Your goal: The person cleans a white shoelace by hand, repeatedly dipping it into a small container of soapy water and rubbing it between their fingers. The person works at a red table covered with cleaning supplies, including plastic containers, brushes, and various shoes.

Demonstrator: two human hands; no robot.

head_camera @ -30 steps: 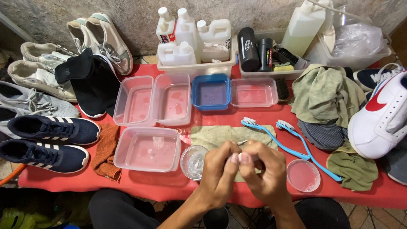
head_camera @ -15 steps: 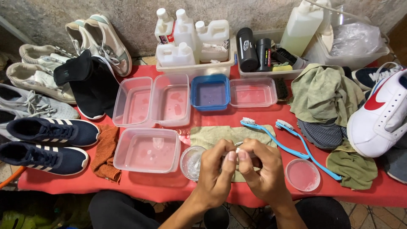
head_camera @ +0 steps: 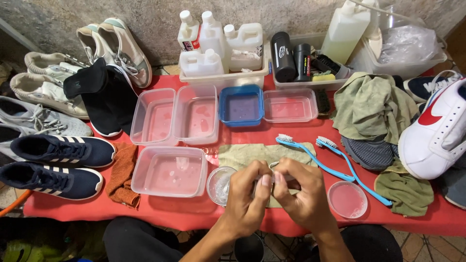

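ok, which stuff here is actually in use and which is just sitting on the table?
In use:
left hand and right hand, pinching a small pale item, too hidden to identify
olive cloth under the hands
small clear cup beside the left hand

Lying about:
two blue brushes
clear tubs
blue tub
navy shoes
white and red shoe
bottles

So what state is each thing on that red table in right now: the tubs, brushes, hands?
Left hand: pinching a small item I cannot make out.
Right hand: pinching the same item.
Clear rectangular plastic tub: open, holding shallow liquid.
Blue square plastic tub: open, no lid.
Two blue long-handled brushes: lying flat, untouched.
Small round clear dish: open, holds pale liquid.
White bottles: upright, capped.
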